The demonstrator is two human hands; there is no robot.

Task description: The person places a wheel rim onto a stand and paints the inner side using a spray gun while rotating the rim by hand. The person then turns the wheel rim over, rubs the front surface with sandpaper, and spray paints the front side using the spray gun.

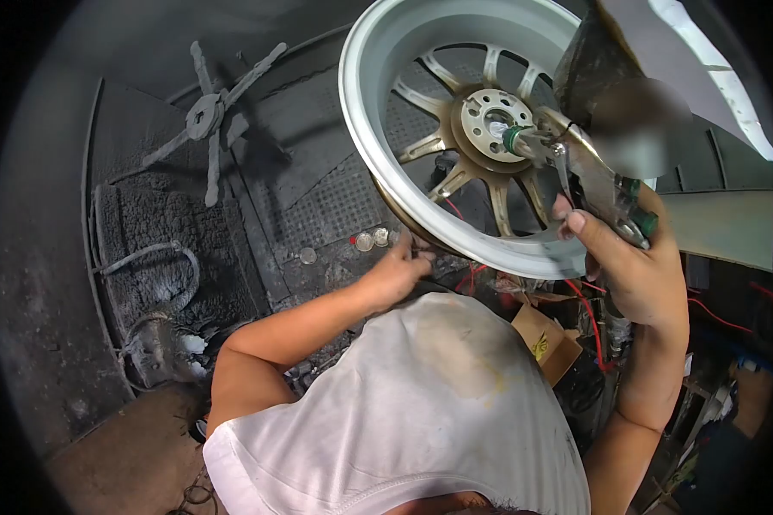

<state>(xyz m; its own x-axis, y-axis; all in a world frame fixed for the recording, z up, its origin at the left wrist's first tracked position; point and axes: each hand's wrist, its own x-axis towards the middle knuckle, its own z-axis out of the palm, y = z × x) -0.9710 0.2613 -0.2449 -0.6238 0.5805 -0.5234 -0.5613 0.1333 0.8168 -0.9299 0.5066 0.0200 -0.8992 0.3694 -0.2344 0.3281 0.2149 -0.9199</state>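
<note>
A silver multi-spoke alloy wheel (363, 101) stands tilted in front of me, its hub and spokes showing brownish overspray. My right hand (631, 266) is wrapped round a spray gun (605, 184) with green fittings, one finger and the thumb near its trigger. The gun's green-ringed front end points at the wheel's hub. Above the gun is a dark, stained cup (597, 64), partly blurred. My left hand (399, 273) is at the wheel's lower left edge, fingers curled in against the rim; their tips are partly hidden.
A grey-coated spoked stand (204, 116) is at the left wall, above a dark shaggy mat (167, 227) with a hose. Several small round lids (365, 241) lie below the wheel. An open cardboard box (563, 356) and a red hose (594, 326) are at lower right. White sheeting (713, 77) hangs upper right.
</note>
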